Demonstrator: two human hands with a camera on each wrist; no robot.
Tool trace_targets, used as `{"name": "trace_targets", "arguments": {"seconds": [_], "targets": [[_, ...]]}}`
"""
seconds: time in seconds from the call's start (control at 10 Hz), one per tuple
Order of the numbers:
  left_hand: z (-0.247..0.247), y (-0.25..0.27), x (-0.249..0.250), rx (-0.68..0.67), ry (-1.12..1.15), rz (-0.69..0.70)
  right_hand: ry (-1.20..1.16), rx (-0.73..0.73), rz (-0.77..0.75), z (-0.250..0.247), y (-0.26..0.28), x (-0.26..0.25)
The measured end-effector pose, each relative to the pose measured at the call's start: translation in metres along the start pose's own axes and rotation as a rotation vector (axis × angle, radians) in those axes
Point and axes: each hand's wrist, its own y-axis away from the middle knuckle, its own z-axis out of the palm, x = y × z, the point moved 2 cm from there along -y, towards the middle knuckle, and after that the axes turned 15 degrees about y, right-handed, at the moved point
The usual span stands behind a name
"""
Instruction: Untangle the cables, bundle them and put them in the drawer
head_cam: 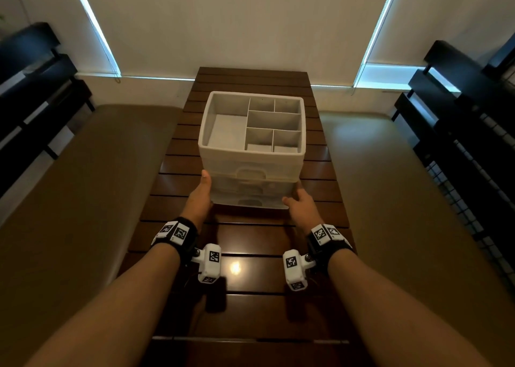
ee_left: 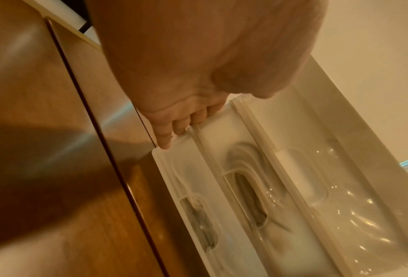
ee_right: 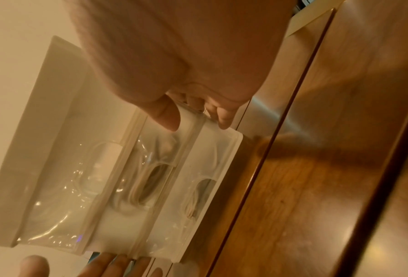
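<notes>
On the dark slatted bench (head_cam: 250, 283) ahead of us stands a white plastic drawer unit (head_cam: 252, 177) — three translucent drawers stacked under an open tray (head_cam: 211, 99) divided into compartments. We have it between our two hands. Our left hand (head_cam: 199, 196) lies against the unit's left side, thumb pointing up along the front corner; the left wrist view shows the fingers (ee_left: 186, 121) pressed along that side edge, fairly straight rather than wrapped round anything. Our right hand (head_cam: 302, 205) is at the lower right corner, and in the right wrist view its thumb (ee_right: 165, 116) rests on the front of the middle drawer while the other fingers (ee_right: 222, 116) bend round the side — a light hold on the unit itself. All three drawers sit pushed in. Through the cut-out handles of the middle drawer (ee_right: 148, 180) and the bottom drawer (ee_right: 198, 198) we can make out pale coiled cables (ee_right: 136, 195) lying inside; how they are tied we cannot tell. Our wrists carry black straps with white marker blocks (head_cam: 210, 263).
</notes>
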Motion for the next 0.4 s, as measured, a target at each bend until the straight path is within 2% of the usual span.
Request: {"name": "trace_targets", "arguments": {"seconds": [0.2, 0.4], "targets": [[0.006, -0.003, 0.002, 0.048, -0.056, 0.000, 0.004, -0.001, 0.020, -0.004, -0.013, -0.002], [0.007, 0.018, 0.016, 0.014, -0.047, 0.002, -0.044, -0.008, 0.040, -0.006, -0.016, 0.003]]}}
